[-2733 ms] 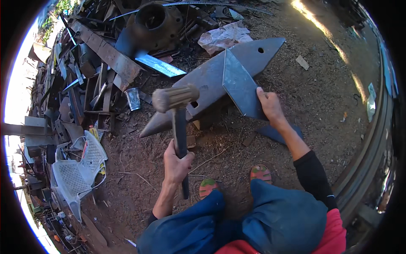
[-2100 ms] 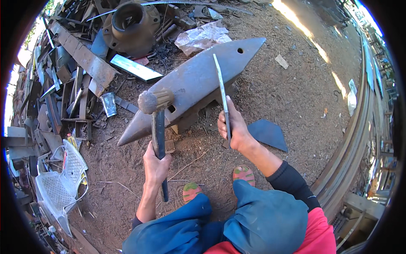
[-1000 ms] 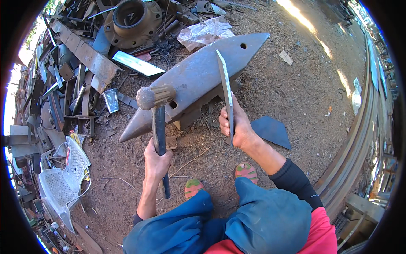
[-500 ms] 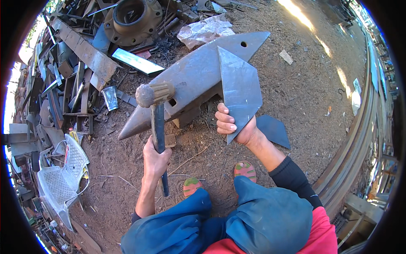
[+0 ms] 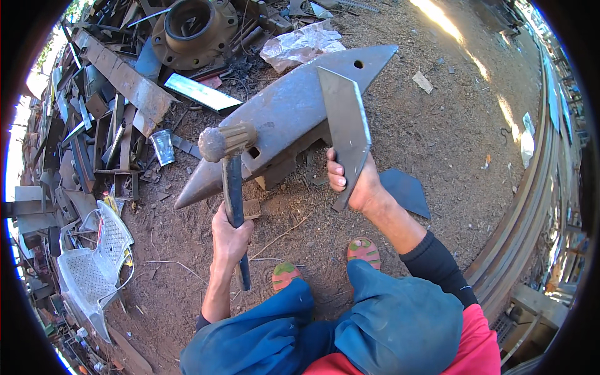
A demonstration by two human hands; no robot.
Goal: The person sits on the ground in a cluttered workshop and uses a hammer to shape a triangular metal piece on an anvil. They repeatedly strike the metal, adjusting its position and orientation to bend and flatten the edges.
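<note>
My left hand [image 5: 230,236] is closed round the dark handle of a hammer [image 5: 234,187]. The hammer's rounded, worn metal head lies over the near left part of a long steel anvil [image 5: 287,103]. In my right hand [image 5: 357,182] is a flat, angular metal plate [image 5: 344,119], gripped at its lower end and tilted so its right edge faces up. The plate's upper part overlaps the anvil's right side from this view; whether it touches cannot be made out. Another dark metal plate [image 5: 405,192] lies on the ground beyond my right wrist.
A scrap metal heap fills the left, with a flanged iron hub [image 5: 194,34] on top. A broken white plastic chair [image 5: 94,269] and a clear cup [image 5: 163,147] lie near it. Long metal bars [image 5: 522,212] run along the right. A small block [image 5: 251,209] sits below the anvil.
The plate in my right hand has turned, from showing its broad face to a narrower, edge-on slant. The hammer and my left hand have hardly moved.
</note>
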